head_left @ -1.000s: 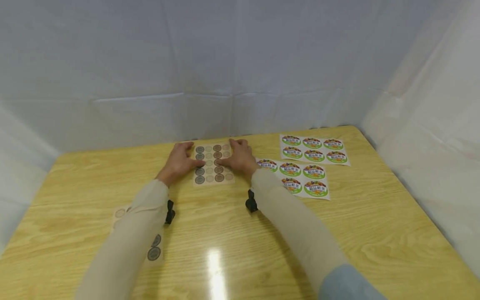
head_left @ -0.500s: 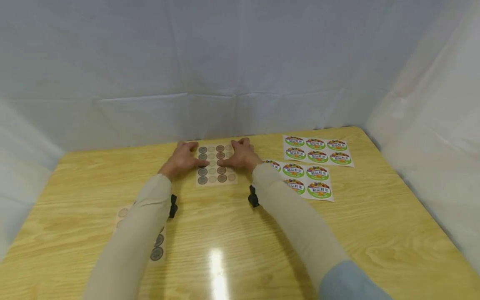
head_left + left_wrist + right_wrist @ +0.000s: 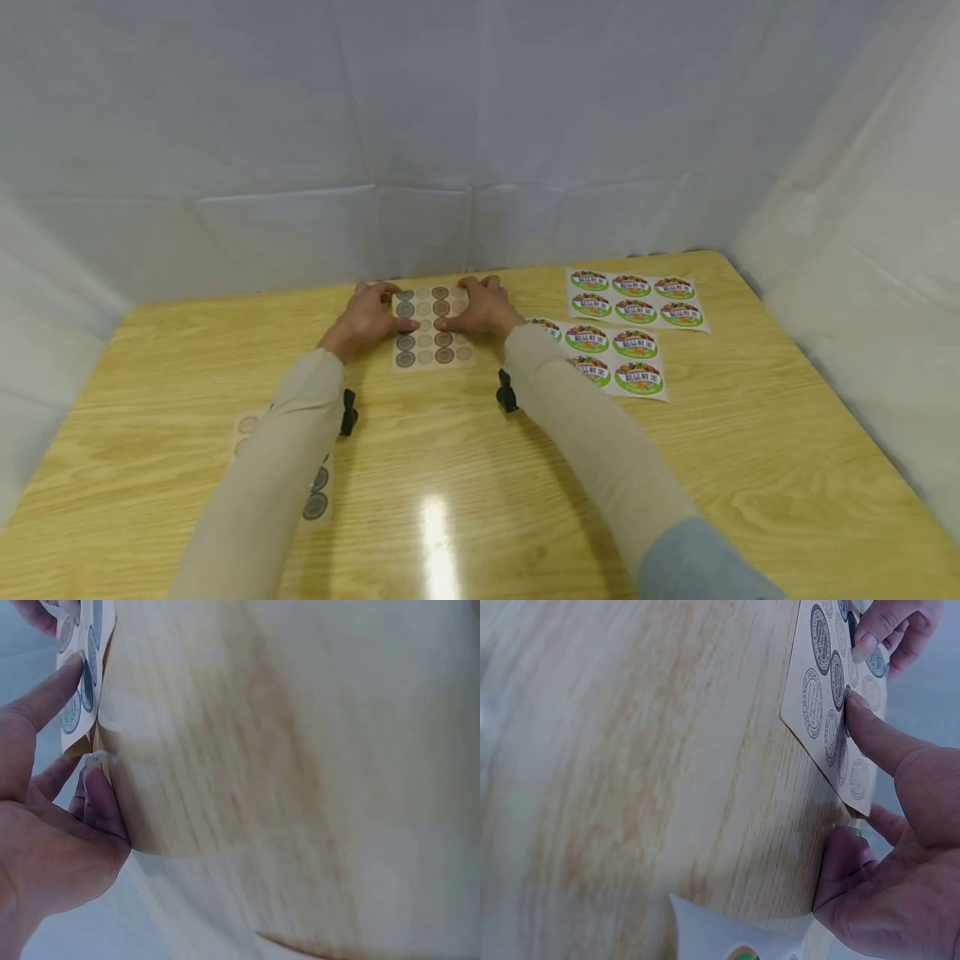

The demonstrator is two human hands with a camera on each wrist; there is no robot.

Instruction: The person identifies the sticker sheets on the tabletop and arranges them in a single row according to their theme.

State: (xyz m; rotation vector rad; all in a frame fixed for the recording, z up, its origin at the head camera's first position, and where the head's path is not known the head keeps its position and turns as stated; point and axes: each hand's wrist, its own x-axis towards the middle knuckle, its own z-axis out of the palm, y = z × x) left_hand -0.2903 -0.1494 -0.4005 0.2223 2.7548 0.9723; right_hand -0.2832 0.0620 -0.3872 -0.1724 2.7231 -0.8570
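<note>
A tan sheet of round stamp-like stickers (image 3: 424,350) lies near the table's back edge, between both hands. My left hand (image 3: 366,317) holds its left side, thumb on the printed face and the other fingers bent at the far left corner. On the right side, my right hand (image 3: 483,310) grips it the same way, its thumb (image 3: 870,727) pressing a sticker. The two thumbs point toward each other across the sheet. In both wrist views, the sheet's corners stand slightly up off the wood, with fingertips close by.
Two white sheets of colourful oval stickers lie to the right, one farther back (image 3: 636,298) and one nearer (image 3: 639,363), partly under the right sleeve. Another tan sticker sheet (image 3: 318,492) lies front left, mostly hidden by the left sleeve. A white curtain (image 3: 420,125) hangs behind the table.
The head view has shifted slightly. Both hands stay on the tan sheet, with the left fingers drawn slightly closer round its far left corner.
</note>
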